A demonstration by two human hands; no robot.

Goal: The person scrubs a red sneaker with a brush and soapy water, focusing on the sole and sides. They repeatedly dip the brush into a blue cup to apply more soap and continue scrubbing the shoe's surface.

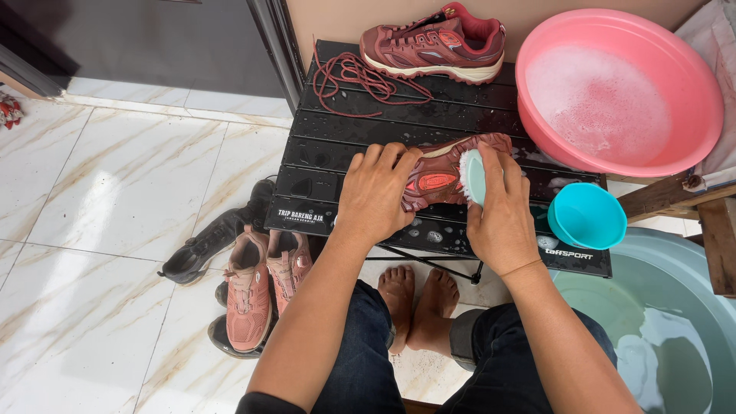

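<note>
Marble-patterned floor tiles are spreading out under a low black slatted worktop (360, 134), wet and foamy, where a person is sitting with bare feet tucked below its front edge. The left hand (376, 195) is pressing down on a dark red shoe (437, 178) lying sole-up near the front edge, fingers (383, 157) together and clamped over its heel end. The right hand (500, 211) is gripping a pale green brush (473, 175), fingers wrapped tight around it, bristles touching the sole. The shoe's long axis is running left to right along the worktop, so the brush is meeting it from the right end while the left hand is steadying the other end; both hands are touching it.

At the back edge the matching shoe (433, 42) is standing upright beside loose red laces (356, 77). A pink basin (694, 84) of suds is sitting at the back right corner, a small teal cup (586, 215) below it. White lettering is showing on the worktop's front strip at the left and right corners. Pink shoes (264, 287) and a black shoe (211, 245) are resting on the floor.
</note>
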